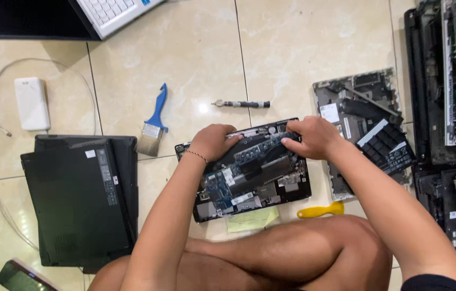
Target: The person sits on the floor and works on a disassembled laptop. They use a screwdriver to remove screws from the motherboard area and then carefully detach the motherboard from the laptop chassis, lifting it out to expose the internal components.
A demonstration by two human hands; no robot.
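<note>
A cream, glossy tiled floor [195,48] serves as the work surface, seen from above with the person sitting cross-legged on it. The left hand [213,141] is curled over the far left edge of an opened black laptop base with its circuit board and dark battery exposed [255,175], fingers closed on the rim. The right hand [311,137] presses down on the far right corner of the same base, fingertips bent onto the board; both hands touch it, neither lifts it. The base lies directly in front of the crossed legs, its long axis running left to right and tilted slightly, with the hands spread along its far edge.

Beyond the hands lies a small black-handled screwdriver [241,103]; to the left, a blue-handled paintbrush [154,123] and a closed black laptop [79,196]. A yellow plastic pry tool [320,210] rests near the right knee.
</note>
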